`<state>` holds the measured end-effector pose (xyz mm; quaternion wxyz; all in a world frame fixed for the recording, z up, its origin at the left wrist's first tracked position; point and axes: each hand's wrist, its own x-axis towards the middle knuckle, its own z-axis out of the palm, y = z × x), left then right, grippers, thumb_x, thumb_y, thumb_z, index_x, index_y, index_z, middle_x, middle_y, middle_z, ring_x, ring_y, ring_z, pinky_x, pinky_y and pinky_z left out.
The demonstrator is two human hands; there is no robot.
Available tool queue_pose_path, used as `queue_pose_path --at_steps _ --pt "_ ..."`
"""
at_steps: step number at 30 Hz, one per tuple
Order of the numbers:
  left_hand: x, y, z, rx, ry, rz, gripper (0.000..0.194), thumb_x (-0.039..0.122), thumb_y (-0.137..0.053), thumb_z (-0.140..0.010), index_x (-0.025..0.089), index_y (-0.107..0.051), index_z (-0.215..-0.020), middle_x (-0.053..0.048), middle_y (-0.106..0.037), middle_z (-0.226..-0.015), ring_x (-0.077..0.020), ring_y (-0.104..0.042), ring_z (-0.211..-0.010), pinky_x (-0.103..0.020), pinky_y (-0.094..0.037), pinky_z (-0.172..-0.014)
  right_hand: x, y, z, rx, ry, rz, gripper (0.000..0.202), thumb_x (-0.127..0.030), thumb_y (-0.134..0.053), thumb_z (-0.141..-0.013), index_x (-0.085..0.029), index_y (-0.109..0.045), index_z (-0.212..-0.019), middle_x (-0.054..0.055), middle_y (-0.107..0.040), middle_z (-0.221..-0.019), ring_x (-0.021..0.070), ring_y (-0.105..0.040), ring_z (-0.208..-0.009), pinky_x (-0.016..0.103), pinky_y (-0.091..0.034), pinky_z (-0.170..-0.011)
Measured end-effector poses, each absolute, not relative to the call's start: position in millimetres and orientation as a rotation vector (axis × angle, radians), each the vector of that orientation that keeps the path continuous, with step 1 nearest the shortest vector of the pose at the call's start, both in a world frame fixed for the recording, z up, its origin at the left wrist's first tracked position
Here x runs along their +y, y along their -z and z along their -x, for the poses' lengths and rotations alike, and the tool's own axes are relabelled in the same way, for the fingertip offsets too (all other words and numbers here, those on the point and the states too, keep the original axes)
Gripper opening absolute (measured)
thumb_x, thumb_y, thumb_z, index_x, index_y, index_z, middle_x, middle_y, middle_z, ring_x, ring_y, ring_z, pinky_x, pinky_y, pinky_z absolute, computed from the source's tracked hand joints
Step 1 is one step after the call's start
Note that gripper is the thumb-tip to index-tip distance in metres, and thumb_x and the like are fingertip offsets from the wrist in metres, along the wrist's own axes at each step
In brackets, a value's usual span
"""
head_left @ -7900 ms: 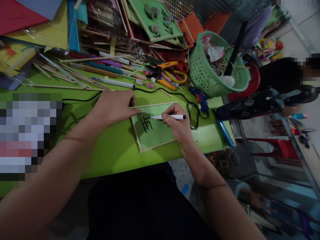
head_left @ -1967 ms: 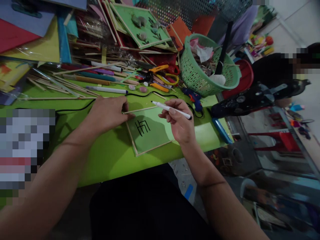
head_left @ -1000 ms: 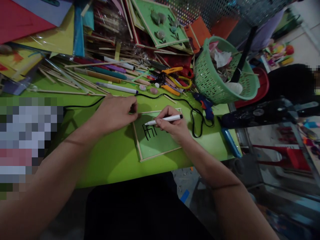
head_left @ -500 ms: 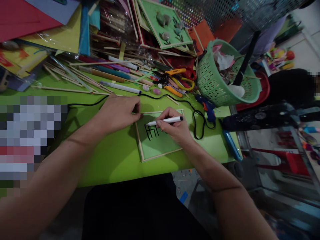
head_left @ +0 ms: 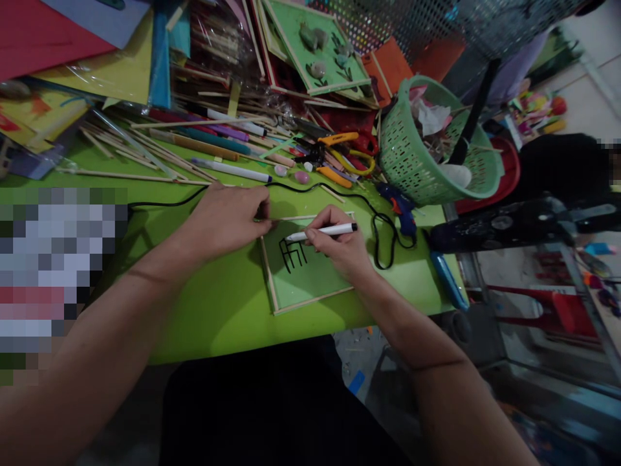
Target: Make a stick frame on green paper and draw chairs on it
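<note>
My right hand (head_left: 337,243) grips a white marker (head_left: 330,231) with a black end, its tip touching a green card. Thin wooden strips frame this green card (head_left: 310,285), which lies flat on the table. Black strokes in the shape of a small chair or table (head_left: 292,254) stand on its left half; further marks to the right are partly covered by my right hand. At the card's upper left corner, the curled fingers and thumb of my left hand (head_left: 233,217) hold the frame's edge.
Behind my hands lie a pen (head_left: 233,169), wooden sticks (head_left: 130,175), pliers with orange handles (head_left: 339,138) and two pebbles. A green basket (head_left: 402,152) stands right of them, near a blue glue gun (head_left: 405,213) with a looping black cord. Framed pebble pictures (head_left: 315,84) are stacked at the back.
The marker tip has shifted slightly, and black lines now join across the top of the drawn figure. My left hand stays at the card's corner. The view has moved a little.
</note>
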<state>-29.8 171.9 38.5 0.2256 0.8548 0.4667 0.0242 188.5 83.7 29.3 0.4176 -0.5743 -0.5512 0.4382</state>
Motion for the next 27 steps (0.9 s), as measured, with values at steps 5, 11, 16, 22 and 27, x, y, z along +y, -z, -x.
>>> queue_pose_path --at_steps 5,11,16,22,27 --pt "172.2 -39.6 29.7 1.290 -0.045 -2.368 0.025 0.041 -0.056 -0.087 0.025 -0.069 -0.101 -0.007 -0.078 -0.097 -0.0329 -0.073 -0.099 -0.048 -0.046 -0.097 84.8 -31.2 -189.5 -1.349 -1.135 1.451 0.030 -0.048 -0.079 -0.082 -0.024 -0.062 -0.081 -0.003 -0.067 -0.071 0.0123 -0.051 -0.060 0.028 -0.038 -0.057" --pt "170.5 -42.2 29.5 1.271 -0.049 -2.368 0.024 0.039 -0.055 -0.089 0.023 -0.068 -0.101 -0.008 -0.078 -0.098 -0.0322 -0.072 -0.099 -0.049 -0.044 -0.099 83.7 -30.5 -189.1 -1.398 -1.104 1.436 0.026 -0.044 -0.079 -0.084 -0.023 -0.063 -0.080 -0.003 -0.065 -0.071 0.0120 -0.050 -0.061 0.027 -0.037 -0.057" --pt "169.9 -44.6 29.0 1.277 -0.015 -2.375 0.022 0.035 -0.054 -0.090 0.023 -0.067 -0.102 -0.007 -0.078 -0.100 -0.0321 -0.072 -0.100 -0.049 -0.044 -0.099 83.6 -29.7 -189.0 -1.400 -1.058 1.460 0.022 -0.040 -0.077 -0.083 -0.023 -0.063 -0.077 -0.003 -0.064 -0.070 0.0126 -0.048 -0.063 0.028 -0.036 -0.058" --pt "171.8 -43.0 28.9 1.278 -0.014 -2.371 0.022 0.037 -0.055 -0.088 0.024 -0.067 -0.100 -0.007 -0.078 -0.097 -0.0319 -0.072 -0.096 -0.048 -0.046 -0.096 84.9 -29.4 -189.7 -1.374 -1.102 1.439 0.022 -0.041 -0.077 -0.082 -0.024 -0.063 -0.079 -0.003 -0.065 -0.070 0.0127 -0.050 -0.062 0.028 -0.037 -0.057" --pt "172.0 -41.5 29.1 1.278 -0.024 -2.370 0.022 0.037 -0.055 -0.089 0.023 -0.067 -0.101 -0.008 -0.079 -0.099 -0.0320 -0.072 -0.097 -0.049 -0.047 -0.097 85.0 -28.1 -189.8 -1.381 -1.073 1.422 0.022 -0.039 -0.079 -0.082 -0.023 -0.064 -0.078 -0.003 -0.064 -0.069 0.0124 -0.051 -0.062 0.028 -0.037 -0.057"
